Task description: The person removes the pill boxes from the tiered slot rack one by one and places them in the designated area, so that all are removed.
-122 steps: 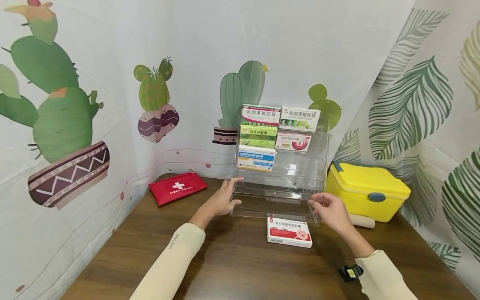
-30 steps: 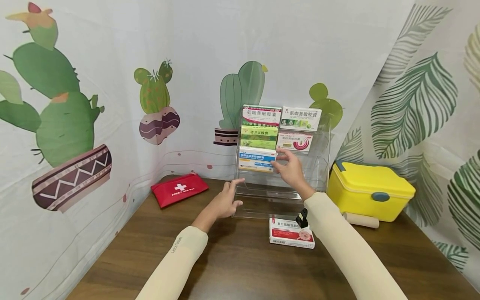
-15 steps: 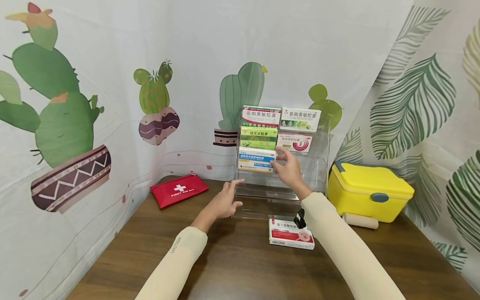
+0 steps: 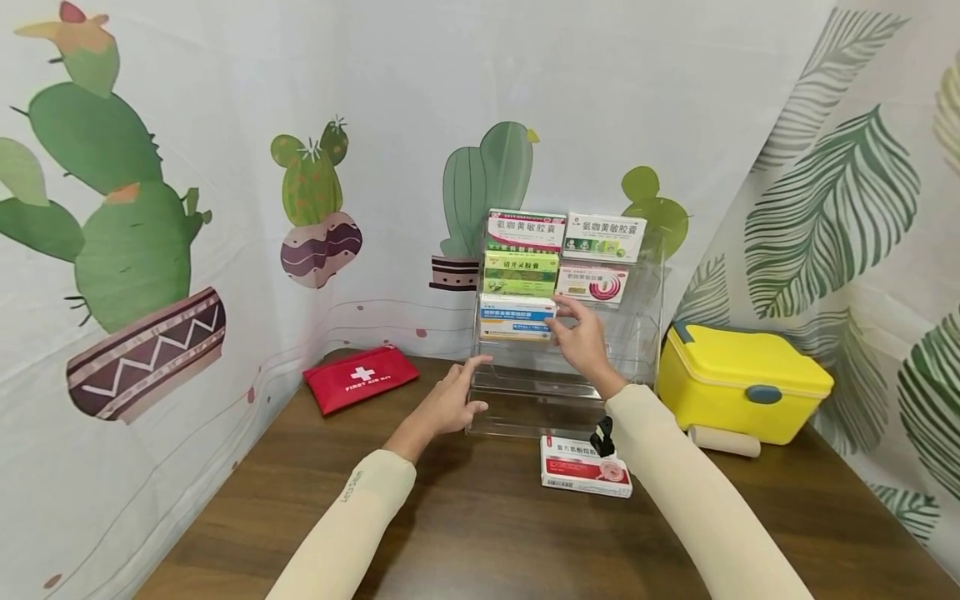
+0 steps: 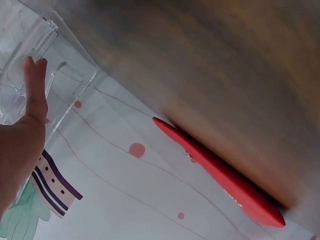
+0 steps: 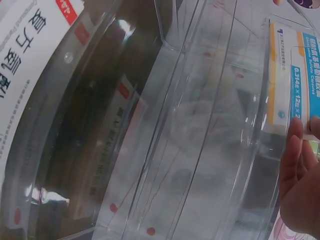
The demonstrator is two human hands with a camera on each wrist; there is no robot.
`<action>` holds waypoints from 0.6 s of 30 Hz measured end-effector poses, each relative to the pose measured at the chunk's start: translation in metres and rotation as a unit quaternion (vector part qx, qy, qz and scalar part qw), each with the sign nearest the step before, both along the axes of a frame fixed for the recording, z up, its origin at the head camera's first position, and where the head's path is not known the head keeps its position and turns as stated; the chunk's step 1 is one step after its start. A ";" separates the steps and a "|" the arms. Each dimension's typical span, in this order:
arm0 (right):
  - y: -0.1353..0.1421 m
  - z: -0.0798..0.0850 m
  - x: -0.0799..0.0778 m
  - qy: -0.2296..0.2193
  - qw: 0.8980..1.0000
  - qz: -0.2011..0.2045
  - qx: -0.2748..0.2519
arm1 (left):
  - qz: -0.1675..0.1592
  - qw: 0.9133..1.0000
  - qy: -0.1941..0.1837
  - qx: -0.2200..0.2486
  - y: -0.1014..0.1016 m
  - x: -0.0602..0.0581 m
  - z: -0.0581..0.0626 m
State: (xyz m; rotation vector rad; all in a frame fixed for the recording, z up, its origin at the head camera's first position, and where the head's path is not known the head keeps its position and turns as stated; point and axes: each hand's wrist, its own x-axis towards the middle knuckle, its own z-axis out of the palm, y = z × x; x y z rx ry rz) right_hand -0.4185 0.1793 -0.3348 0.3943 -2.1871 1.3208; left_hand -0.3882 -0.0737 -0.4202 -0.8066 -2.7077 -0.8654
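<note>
A clear tiered rack [image 4: 525,385] stands on the table against the curtain. On its third tier, at the left, sits a blue, white and yellow medicine box [image 4: 513,319], whose right end my right hand [image 4: 583,340] pinches between thumb and fingers. The right wrist view shows those fingertips at the edge of the same box [image 6: 295,80]. My left hand [image 4: 448,402] touches the rack's left side, index finger stretched out and thumb apart. From the left wrist, its fingers [image 5: 35,92] lie along the clear side panel.
Several other medicine boxes, including a green one [image 4: 521,274], fill the upper tiers. A red-and-white box [image 4: 570,473] lies before the rack, partly behind my right sleeve. A red first aid pouch [image 4: 360,379] lies left; a yellow case [image 4: 742,383] and beige roll [image 4: 724,442] stand right.
Since the oldest frame, my right hand has left the rack's right edge and moved left and up to the blue-and-white box. Over the last second both hands stay nearly still.
</note>
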 end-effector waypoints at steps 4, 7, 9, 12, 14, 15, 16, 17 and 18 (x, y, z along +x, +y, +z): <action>0.001 0.002 0.001 0.020 1.000 -0.002 -0.014 | 0.000 1.000 0.000 0.005 0.000 0.000 0.000; 0.002 0.003 0.002 0.031 0.999 0.002 -0.024 | -0.004 1.000 -0.003 0.015 -0.001 0.000 0.000; 0.004 0.003 0.003 0.034 0.999 0.005 -0.020 | -0.006 1.000 -0.004 0.020 -0.001 0.000 -0.001; 0.006 0.004 0.003 0.033 0.999 0.008 -0.022 | -0.007 1.000 -0.007 0.022 -0.002 0.000 -0.002; 0.007 0.006 0.006 0.028 0.999 0.015 -0.029 | -0.006 1.000 -0.008 0.022 -0.002 0.001 -0.002; 0.008 0.007 0.006 0.027 0.999 0.020 -0.038 | -0.005 1.000 -0.009 0.023 -0.002 0.001 -0.002; 0.008 0.008 0.008 0.025 0.998 0.025 -0.046 | -0.007 1.000 -0.009 0.024 -0.002 0.001 -0.002; 0.009 0.010 0.011 0.024 0.998 0.031 -0.054 | -0.008 1.000 -0.009 0.025 -0.002 0.001 -0.002; 0.009 0.012 0.014 0.023 0.997 0.035 -0.059 | -0.008 1.000 -0.010 0.027 -0.001 0.001 -0.002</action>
